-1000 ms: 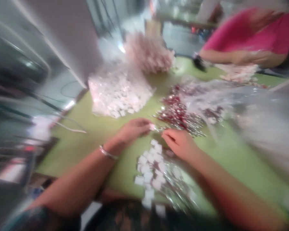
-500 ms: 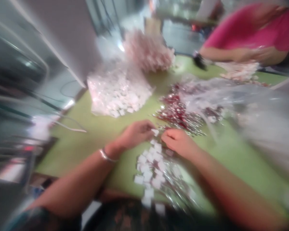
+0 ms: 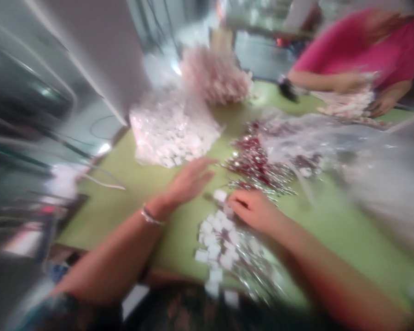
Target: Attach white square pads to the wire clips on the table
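Note:
My left hand (image 3: 192,180) is open, its fingers stretched out over the green table just short of a clear bag of small white pieces (image 3: 174,138). Fingers closed, my right hand (image 3: 250,207) pinches a small piece with a white square end (image 3: 221,196). Below both hands lies a pile of white square pieces (image 3: 214,250) with thin silvery stems (image 3: 251,271) fanning to the right. Beyond my right hand is a heap of red and silver stems (image 3: 257,158). Blur hides the finer detail of the held piece.
A bundle of pale pink items (image 3: 215,76) stands at the table's far edge. Clear plastic sheeting (image 3: 376,170) covers the right side. Across the green table (image 3: 103,202), a person in a pink top (image 3: 359,50) handles a pale pile (image 3: 353,101). A grey pillar rises at left.
My left hand has let go of the white piece near my right hand and moved up and left, fingers opening. The right hand stays nearly in place. The other person's hands have moved apart.

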Available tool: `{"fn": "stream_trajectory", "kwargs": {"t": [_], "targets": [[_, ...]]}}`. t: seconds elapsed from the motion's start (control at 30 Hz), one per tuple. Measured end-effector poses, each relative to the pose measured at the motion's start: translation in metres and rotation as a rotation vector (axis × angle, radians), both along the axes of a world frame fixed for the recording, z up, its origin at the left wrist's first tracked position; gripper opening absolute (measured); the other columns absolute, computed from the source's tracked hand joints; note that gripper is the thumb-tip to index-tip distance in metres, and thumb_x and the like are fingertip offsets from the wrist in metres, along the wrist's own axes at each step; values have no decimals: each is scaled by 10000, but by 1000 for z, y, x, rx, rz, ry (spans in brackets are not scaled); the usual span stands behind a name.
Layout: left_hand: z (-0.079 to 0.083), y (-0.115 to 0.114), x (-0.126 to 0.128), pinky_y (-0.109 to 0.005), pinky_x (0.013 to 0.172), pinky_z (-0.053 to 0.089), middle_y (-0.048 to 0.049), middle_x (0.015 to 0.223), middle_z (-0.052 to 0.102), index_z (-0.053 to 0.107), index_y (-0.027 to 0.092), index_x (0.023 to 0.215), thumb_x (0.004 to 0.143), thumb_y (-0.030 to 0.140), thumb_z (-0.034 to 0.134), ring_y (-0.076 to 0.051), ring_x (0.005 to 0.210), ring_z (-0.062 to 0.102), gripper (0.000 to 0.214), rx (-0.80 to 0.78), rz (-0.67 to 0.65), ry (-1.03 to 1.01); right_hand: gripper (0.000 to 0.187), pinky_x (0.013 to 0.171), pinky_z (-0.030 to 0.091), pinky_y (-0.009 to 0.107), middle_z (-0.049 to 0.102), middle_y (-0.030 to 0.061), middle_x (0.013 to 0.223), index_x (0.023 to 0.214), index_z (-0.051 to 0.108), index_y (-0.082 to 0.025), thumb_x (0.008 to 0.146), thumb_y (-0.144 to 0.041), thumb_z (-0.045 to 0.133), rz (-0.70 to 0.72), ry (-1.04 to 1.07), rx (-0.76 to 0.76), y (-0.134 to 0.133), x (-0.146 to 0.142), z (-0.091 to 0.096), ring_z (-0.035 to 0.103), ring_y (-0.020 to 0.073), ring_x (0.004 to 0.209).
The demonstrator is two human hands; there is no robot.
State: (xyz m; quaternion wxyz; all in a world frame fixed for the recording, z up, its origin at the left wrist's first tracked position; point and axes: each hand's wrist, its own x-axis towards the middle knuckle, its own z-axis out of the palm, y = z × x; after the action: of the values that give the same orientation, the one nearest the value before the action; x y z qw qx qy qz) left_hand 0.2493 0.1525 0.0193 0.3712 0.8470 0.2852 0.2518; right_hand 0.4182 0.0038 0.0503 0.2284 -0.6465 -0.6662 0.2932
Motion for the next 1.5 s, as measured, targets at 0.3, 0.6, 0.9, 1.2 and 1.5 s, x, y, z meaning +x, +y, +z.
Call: {"fn": "stream_trajectory", "kwargs": {"t": [0.3, 0.6, 0.9, 1.2, 1.5], "targets": [[-23, 38, -10, -475, 973, 411, -149, 1035, 673, 676, 129, 991, 889, 197, 458, -302, 1044, 548, 250, 450, 216, 354, 185, 632, 371, 273, 671, 26, 848, 829, 684, -212, 900, -222, 513, -191, -331, 187, 9, 41, -2, 560, 142, 686], [-16, 37, -14, -431, 941, 450, -121, 1042, 662, 716, 172, 1011, 821, 249, 586, -282, 1009, 583, 243, 307, 157, 305, 202, 589, 328, 289, 635, 62, 948, 837, 653, -196, 936, -228, 479, -173, -643, 192, 21, 51, -27, 567, 171, 745], [-9, 24, -8, -403, 864, 473, -99, 942, 675, 710, 168, 921, 793, 278, 658, -263, 924, 612, 176, 192, 127, 244, 148, 644, 405, 267, 680, 22, 759, 899, 647, -201, 902, -254, 509, -235, -234, 335, 11, 42, -11, 583, 152, 649], [-20, -25, 9, -239, 508, 433, -15, 619, 638, 714, 191, 1002, 789, 477, 690, -108, 525, 547, 357, -633, 53, -132, 226, 573, 390, 230, 617, -12, 658, 700, 617, -199, 877, -289, 510, -215, 113, 56, 5, 14, 4, 538, 126, 625], [-17, -22, 8, -226, 555, 445, -20, 750, 685, 747, 224, 1001, 743, 415, 756, -81, 583, 536, 321, -784, 0, -273, 276, 471, 323, 223, 448, -51, 550, 750, 613, -209, 921, -364, 462, -219, 281, -143, 4, 16, 7, 399, 101, 492]]}}
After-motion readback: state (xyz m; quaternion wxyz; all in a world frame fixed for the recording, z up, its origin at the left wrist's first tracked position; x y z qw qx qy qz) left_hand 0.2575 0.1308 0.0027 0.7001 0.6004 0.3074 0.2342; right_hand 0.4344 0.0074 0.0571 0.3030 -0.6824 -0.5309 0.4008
